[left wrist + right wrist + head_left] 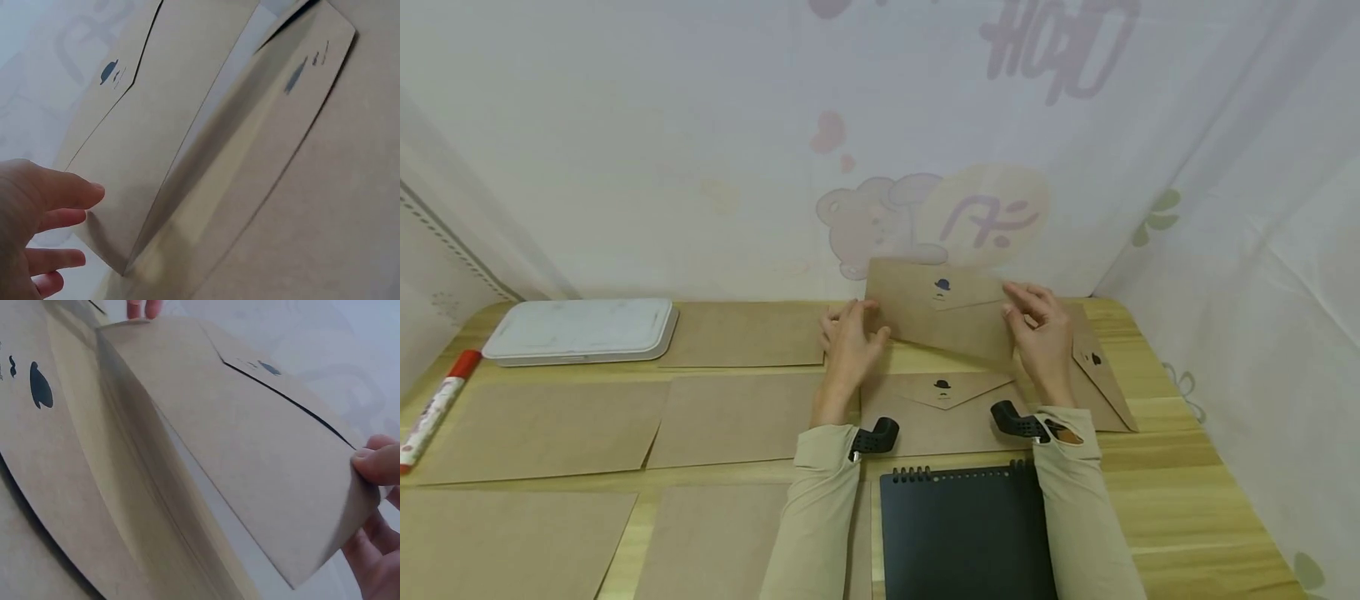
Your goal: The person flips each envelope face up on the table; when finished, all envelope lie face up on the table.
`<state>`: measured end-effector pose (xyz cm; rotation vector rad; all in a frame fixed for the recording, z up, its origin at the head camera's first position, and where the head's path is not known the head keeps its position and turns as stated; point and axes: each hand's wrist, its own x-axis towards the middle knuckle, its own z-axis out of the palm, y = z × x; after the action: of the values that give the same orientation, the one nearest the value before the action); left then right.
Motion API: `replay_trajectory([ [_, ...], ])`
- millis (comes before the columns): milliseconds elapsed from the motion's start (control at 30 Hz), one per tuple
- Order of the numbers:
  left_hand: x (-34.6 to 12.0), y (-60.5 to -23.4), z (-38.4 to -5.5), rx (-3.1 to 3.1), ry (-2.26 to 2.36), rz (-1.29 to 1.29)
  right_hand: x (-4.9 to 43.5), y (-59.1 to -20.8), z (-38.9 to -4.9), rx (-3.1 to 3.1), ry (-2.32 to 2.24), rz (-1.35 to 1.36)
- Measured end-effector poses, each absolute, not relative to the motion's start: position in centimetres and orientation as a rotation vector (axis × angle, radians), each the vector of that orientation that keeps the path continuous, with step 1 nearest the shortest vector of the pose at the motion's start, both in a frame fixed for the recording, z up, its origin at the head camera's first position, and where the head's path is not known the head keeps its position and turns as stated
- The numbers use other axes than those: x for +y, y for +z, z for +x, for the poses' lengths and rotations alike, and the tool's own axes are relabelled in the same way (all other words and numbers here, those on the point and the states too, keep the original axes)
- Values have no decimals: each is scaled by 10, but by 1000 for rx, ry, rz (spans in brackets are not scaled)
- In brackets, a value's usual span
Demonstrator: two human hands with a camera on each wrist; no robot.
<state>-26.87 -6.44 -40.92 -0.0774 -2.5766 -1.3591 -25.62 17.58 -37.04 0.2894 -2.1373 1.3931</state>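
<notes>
A brown kraft paper envelope [917,312], printed with a small hat and moustache, is raised and tilted above the back of the table. My right hand [1043,337] pinches its right edge, thumb [378,464] on the flap side and fingers behind. At the opposite end, the left hand [852,337] has its fingers extended by the lower left corner, fingertips right at the edge. Its thumb stands apart from the fingers. Below the raised envelope lies another kraft envelope [940,425], flap side up. A further envelope [1101,387] lies partly behind the right hand.
Several plain brown envelopes [550,429] lie in rows on the left of the wooden table [1180,500]. At the back left is a white case [580,329] with a red-capped marker [437,412] beside it. A black spiral notebook [962,533] lies in front. White printed cloth [700,150] hangs behind.
</notes>
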Motion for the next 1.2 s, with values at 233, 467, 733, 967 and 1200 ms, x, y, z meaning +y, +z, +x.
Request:
replay_trajectory([
  [233, -66, -414, -269, -2635, -1229, -86, 191, -389, -270, -2231, 1303, 331],
  [467, -68, -410, -266, -2698, -976, -114, 191, -393, -275, -2499, 942, 479],
  [733, -71, -398, -263, -2770, -954, -50, 186, -392, -276, -2767, 979, 464],
  [967, -67, -388, -256, -2895, -917, -8, 182, -398, -272, -2754, 935, 356],
  [1200, -61, -378, -250, -3021, -828, -36, 183, -403, -272, -2858, 760, 378],
])
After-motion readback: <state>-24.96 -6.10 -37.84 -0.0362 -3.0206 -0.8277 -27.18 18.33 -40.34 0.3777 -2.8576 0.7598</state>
